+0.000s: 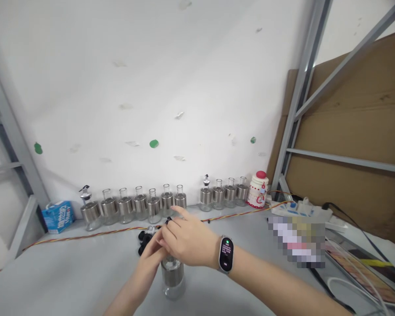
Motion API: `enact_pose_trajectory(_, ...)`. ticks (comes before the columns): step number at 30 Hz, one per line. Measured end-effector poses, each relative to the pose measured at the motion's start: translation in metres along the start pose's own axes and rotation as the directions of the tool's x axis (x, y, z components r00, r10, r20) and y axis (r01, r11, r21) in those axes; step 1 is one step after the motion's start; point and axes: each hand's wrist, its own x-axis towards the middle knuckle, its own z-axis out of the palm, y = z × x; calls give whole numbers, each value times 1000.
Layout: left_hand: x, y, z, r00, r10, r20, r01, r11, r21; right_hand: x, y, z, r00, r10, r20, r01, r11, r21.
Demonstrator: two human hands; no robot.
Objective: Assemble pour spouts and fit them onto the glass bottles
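A glass bottle with a brushed-metal sleeve stands upright on the grey table in front of me. My left hand is closed round its neck, which the fingers hide. From above, my right hand closes on a black-tipped pourer spout at the mouth; its index finger sticks out, and a smart band is on that wrist. How deep the spout sits is hidden. Just behind my left hand lies a small pile of black and clear pourer parts, partly covered.
Several similar bottles line the wall, one at the left end with a pourer. More bottles stand right of centre beside a white and red jar. A blue carton, twisted wires and a power strip lie around.
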Motion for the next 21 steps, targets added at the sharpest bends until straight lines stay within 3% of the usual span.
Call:
enact_pose_trajectory(3, 0, 2, 4, 999, 20, 41, -21, 999, 26, -2, 1, -2, 994, 106, -2, -104, 980, 171)
enact_pose_trajectory(5, -3, 0, 10, 998, 58, 7, -58, 995, 84, -5, 2, -5, 953, 302, 7, -272, 849, 453)
enact_pose_trajectory(7, -8, -3, 17, 994, 112, -16, -107, 979, 171, -12, 4, -6, 843, 529, 103, -406, 499, 766)
enact_pose_trajectory(9, -14, -4, 24, 986, 165, 11, -163, 958, 237, -19, 5, -2, 710, 661, 244, -396, 88, 914)
enact_pose_trajectory(10, -16, -4, 27, 983, 184, 26, -184, 949, 254, -23, 4, 3, 656, 693, 299, -357, -65, 932)
enact_pose_trajectory(13, -19, 0, 30, 983, 177, 45, -182, 948, 261, -35, -3, 24, 534, 727, 433, -265, -343, 901)
enact_pose_trajectory(16, -14, 6, 28, 988, 150, 27, -151, 954, 258, -45, -19, 48, 478, 701, 530, -205, -498, 843)
enact_pose_trajectory(21, -4, 0, 25, 985, 166, 41, -171, 968, 183, -52, -49, 75, 482, 681, 552, -150, -556, 817)
